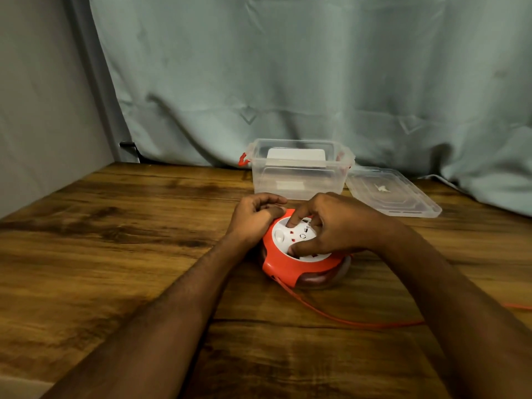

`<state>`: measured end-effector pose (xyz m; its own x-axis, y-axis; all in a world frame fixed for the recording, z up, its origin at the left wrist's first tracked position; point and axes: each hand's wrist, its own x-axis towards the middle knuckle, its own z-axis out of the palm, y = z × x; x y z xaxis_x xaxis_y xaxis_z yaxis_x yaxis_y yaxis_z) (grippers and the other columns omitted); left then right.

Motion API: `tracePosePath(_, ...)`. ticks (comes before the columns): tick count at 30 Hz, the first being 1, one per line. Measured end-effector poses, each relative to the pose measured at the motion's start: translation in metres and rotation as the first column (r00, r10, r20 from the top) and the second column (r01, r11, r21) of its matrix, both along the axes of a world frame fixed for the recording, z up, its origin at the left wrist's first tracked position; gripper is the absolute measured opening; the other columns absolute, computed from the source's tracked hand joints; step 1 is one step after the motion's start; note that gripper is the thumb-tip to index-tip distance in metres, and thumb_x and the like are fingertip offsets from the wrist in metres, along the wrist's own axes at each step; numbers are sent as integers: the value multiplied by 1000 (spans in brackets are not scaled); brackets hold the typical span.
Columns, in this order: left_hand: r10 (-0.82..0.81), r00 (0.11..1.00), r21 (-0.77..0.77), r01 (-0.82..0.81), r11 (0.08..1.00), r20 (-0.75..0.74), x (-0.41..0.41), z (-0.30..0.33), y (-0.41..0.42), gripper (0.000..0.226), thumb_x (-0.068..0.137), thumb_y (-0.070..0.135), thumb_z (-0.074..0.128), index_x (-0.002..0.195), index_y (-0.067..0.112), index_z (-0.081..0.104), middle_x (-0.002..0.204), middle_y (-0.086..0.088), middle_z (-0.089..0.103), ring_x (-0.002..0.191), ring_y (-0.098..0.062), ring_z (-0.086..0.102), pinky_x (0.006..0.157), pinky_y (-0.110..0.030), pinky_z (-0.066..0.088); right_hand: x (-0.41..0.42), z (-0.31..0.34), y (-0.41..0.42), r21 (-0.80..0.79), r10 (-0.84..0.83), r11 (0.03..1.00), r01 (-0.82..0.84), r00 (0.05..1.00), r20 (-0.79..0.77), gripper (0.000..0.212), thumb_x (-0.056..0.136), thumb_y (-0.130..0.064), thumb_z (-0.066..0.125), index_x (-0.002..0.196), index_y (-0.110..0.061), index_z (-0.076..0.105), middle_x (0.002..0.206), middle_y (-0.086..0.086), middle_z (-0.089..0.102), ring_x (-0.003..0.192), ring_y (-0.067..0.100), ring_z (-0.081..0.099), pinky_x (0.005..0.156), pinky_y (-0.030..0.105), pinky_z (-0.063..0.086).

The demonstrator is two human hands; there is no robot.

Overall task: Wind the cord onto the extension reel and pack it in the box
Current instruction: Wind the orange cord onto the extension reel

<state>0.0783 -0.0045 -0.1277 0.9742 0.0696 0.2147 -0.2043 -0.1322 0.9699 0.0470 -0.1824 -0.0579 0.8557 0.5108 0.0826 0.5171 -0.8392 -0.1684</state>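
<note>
1. Orange-and-white round plastic extension reel (290,254) sits on the wood-grain table (115,254), just before the clear box (299,171).
2. Left hand (253,220) grips its rim; right hand (331,226) curls over the white socket face, seemingly gripping it.
3. Orange cord (331,315) trails rightward.
4. Clear lid (394,194) lies beside the box.

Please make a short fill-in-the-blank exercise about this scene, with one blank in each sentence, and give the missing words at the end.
1. The reel has a white face and a ____ housing.
2. The lid lies on the table to the ____ of the box.
3. The right hand presses its fingers on the reel's ____ face.
4. The loose cord lies on the ____.

Missing words: orange; right; white; table
</note>
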Motion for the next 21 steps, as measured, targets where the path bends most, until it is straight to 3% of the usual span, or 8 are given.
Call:
tracePosePath(2,1,1000,7,-1,1000,1,-2,1,0,21,87,0,64,104,6,75,96,-19,76,91,-31,73,82,-43,61,2,-1,0,-4,-18,1000,18,999,29,64,60,-77,72,117,-49,68,102,-20,60,90,9,59,68,28,50)
tracePosePath(6,8,1000,8,-8,1000,0,-2,1,1,22,87,0,64,105,5,75,97,-19,76,93,-34,73,83,-43,61,3,-4,2,-2,-104,994,105,992,70,72,51,-89,65,108,-45,70,99,-16,58,87,11,60,63,28,44)
tracePosePath(12,7,1000,-8,-7,1000,18,-1,0,0,21,86,-4,64,103,3,75,98,-24,75,84,-26,70,84,-40,58,8,-17,8,56,-266,964,260,936,231,70,58,-95,52,71,-26,56,77,-8,59,77,18,57,70,34,45)
tracePosePath(15,5,1000,-7,-5,1000,8,-2,1,0,20,87,-2,64,101,8,75,96,-20,76,82,-23,71,81,-37,59,5,-17,11,51,-325,945,323,913,246,66,65,-91,54,80,-26,53,83,-4,56,79,20,52,72,33,39)
tracePosePath(21,6,1000,-16,-6,1000,-4,-4,3,-2,21,88,-3,64,105,3,74,96,-21,75,79,-23,69,77,-34,59,3,-18,12,30,-343,937,349,898,274,64,81,-81,51,101,-22,61,103,2,67,97,23,61,75,33,39)
